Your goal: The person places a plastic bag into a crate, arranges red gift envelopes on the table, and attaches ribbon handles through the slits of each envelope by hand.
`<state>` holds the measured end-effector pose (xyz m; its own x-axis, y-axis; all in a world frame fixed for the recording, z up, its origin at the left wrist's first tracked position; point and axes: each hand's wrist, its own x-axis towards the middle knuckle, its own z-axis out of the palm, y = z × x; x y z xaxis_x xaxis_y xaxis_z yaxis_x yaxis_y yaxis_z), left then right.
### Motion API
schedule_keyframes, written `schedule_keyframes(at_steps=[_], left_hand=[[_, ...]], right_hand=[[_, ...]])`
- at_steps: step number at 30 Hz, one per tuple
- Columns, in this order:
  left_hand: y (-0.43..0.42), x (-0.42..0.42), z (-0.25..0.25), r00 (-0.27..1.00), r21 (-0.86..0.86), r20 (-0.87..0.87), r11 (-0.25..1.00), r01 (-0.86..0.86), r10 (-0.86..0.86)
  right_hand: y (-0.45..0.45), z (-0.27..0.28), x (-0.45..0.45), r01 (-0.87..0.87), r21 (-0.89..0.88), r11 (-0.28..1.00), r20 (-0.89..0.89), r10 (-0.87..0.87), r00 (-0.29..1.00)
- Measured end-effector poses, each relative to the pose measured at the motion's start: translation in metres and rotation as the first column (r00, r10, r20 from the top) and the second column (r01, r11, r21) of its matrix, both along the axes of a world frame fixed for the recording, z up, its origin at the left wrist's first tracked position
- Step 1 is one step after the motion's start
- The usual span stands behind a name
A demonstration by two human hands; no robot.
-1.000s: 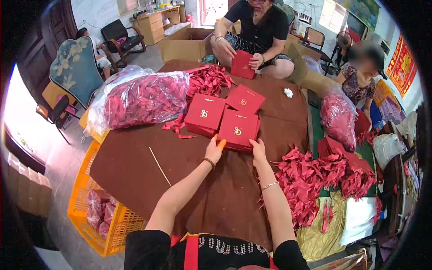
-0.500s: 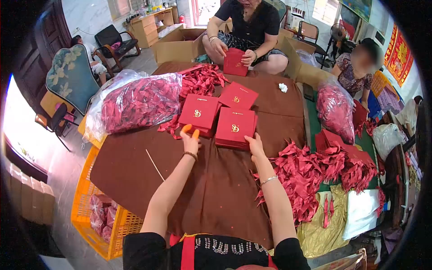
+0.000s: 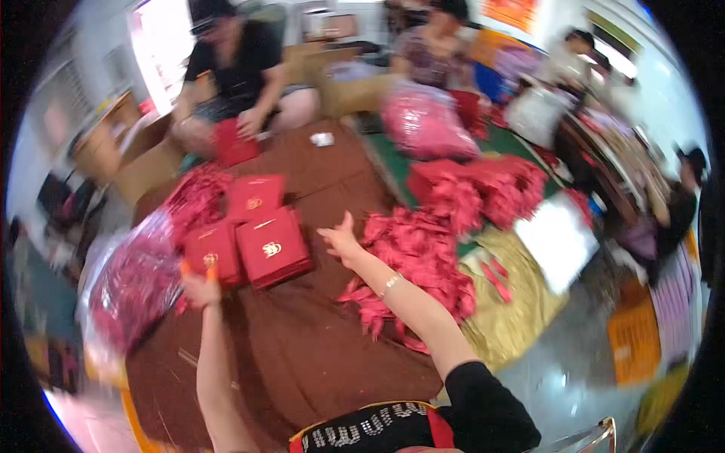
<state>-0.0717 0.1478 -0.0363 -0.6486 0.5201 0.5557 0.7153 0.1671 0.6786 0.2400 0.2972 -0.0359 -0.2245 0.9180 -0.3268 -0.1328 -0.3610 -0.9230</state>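
Here, red packets (image 3: pixel 273 248) lie on brown cloth (image 3: pixel 325 347); boxes (image 3: pixel 151 174) beyond.

On the brown cloth-covered desk (image 3: pixel 302 366), a square red card stack (image 3: pixel 273 245) lies just right of a second square red card stack (image 3: pixel 208 245), with a third square red card stack (image 3: pixel 255 192) behind them. Left of these sits a clear plastic bag of red ribbons (image 3: pixel 136 275); right, a loose red ribbon heap (image 3: pixel 408 257), then a crinkled gold sheet (image 3: pixel 517 302).
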Motion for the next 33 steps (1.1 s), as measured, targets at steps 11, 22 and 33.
schedule_keyframes(at_steps=[11,22,33], left_hand=[[-0.038,0.019,-0.027,0.651,0.209,0.492,0.804,0.556,-0.578],[-0.108,0.053,0.052,0.693,-0.058,0.467,0.763,0.643,-0.549],[-0.246,0.014,0.016,0.905,-0.755,-0.347,0.646,-0.114,-0.247]], right_hand=[[0.063,0.073,0.275,0.638,0.299,0.709,-0.007,-0.667,0.745],[0.061,0.064,0.272,0.082,0.633,0.770,0.434,-0.440,0.786],[-0.071,0.027,0.086,-0.830,0.529,-0.174,0.833,-0.078,0.547]])
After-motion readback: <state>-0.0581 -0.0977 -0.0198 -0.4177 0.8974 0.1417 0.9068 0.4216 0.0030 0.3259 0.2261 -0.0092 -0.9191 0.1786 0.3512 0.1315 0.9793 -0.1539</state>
